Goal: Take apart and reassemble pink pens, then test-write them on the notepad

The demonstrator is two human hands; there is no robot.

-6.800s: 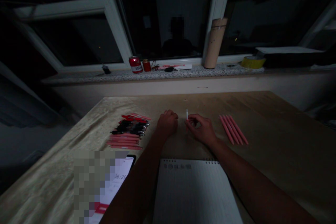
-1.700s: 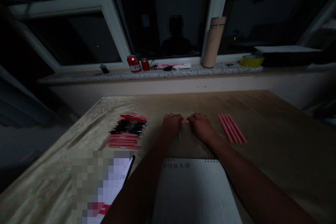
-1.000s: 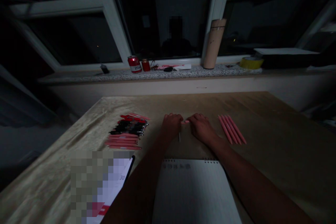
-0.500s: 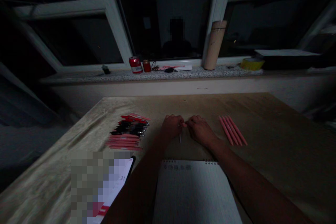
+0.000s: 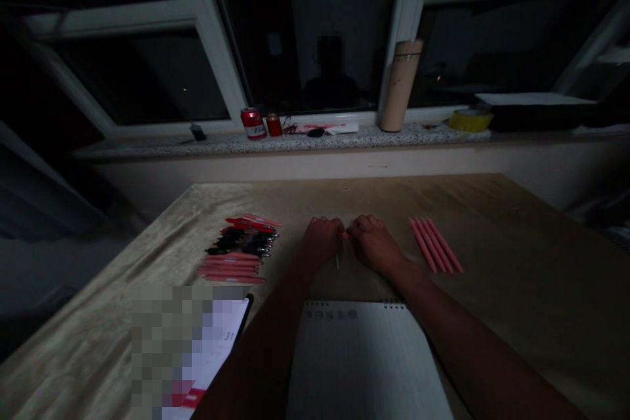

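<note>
Close together above the notepad, my left hand (image 5: 322, 239) and my right hand (image 5: 375, 241) both have their fingers closed. Between their fingertips shows a small pink pen part (image 5: 344, 235), gripped from either side; most of it is hidden. A thin pale rod, like a pen refill (image 5: 337, 261), sticks out below my left fingers; I cannot tell whether it is held or lies on the cloth. To the right, several pink pens (image 5: 436, 244) lie side by side. On the left is a stack of pink pens (image 5: 231, 266), black pens (image 5: 243, 241) and red pens (image 5: 251, 224).
A spiral notepad (image 5: 367, 361) lies between my forearms, with a lit phone (image 5: 216, 341) left of it. A cloth (image 5: 516, 289) covers the table. On the windowsill stand a red can (image 5: 253, 123), a small jar (image 5: 273, 125), a tall bottle (image 5: 402, 85) and yellow tape (image 5: 470, 121).
Both hands stay nearly in place, still closed around the small pink part. The view has shifted very slightly; the pens, notepad and phone lie as before.
</note>
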